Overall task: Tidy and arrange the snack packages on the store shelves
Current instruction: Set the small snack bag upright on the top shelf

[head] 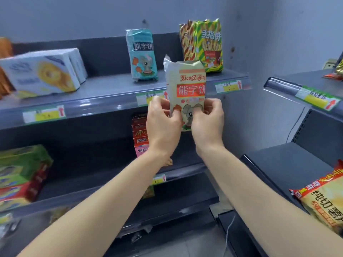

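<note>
I hold a cream-coloured biscuit pack (186, 80) with a red label and a cartoon mouse upright in front of the top shelf (104, 97). My left hand (163, 121) pinches its lower left edge and my right hand (207, 117) grips its lower right corner. A teal pack (142, 54) with the same mouse stands on the top shelf just behind and to the left. To the right of it stand two green-and-yellow striped stick-biscuit packs (206, 45).
White cookie boxes (44, 71) lie at the shelf's left. Red and pink boxes (140, 134) stand on the middle shelf behind my left hand, green and red boxes (22, 171) at far left. A yellow chip bag (323, 197) lies on the right-hand shelving unit.
</note>
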`<act>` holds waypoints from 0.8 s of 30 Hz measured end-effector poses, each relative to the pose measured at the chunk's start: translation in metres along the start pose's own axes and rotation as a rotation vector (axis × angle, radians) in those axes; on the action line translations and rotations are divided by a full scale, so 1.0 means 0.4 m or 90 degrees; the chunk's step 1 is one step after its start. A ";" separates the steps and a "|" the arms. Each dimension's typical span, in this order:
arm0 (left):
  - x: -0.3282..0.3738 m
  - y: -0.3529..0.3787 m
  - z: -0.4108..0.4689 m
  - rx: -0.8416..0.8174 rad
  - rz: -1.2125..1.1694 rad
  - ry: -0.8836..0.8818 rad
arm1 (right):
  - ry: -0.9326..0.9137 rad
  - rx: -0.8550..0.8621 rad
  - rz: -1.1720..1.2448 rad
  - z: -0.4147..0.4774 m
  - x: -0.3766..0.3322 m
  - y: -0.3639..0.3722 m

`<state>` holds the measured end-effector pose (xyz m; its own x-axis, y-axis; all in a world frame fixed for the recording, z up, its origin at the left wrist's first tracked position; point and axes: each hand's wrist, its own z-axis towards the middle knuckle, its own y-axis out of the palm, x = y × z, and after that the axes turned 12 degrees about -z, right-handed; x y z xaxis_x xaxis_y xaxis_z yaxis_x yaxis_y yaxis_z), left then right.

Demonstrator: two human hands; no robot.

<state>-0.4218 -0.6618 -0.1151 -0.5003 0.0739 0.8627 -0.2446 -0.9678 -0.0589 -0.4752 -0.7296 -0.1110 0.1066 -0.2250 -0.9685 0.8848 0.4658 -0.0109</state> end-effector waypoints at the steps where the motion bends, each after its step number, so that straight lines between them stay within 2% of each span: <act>1: 0.021 -0.011 0.023 0.009 -0.002 0.022 | -0.027 -0.004 0.003 0.012 -0.024 0.013; 6: 0.083 -0.072 0.199 0.044 -0.005 0.107 | -0.120 -0.072 0.022 0.115 -0.135 0.127; 10: 0.071 -0.103 0.338 0.063 0.022 0.111 | -0.187 -0.140 -0.036 0.211 -0.170 0.218; 16: -0.062 -0.119 0.455 -0.009 0.085 0.002 | -0.195 -0.252 -0.236 0.340 -0.094 0.298; 24: -0.106 -0.128 0.492 -0.049 -0.005 -0.089 | -0.199 -0.289 -0.259 0.382 -0.063 0.315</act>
<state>-0.2245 -0.6626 -0.0500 -0.3787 0.0412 0.9246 -0.3130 -0.9458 -0.0861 -0.2970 -0.7959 -0.0500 -0.0076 -0.6627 -0.7488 0.6116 0.5894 -0.5278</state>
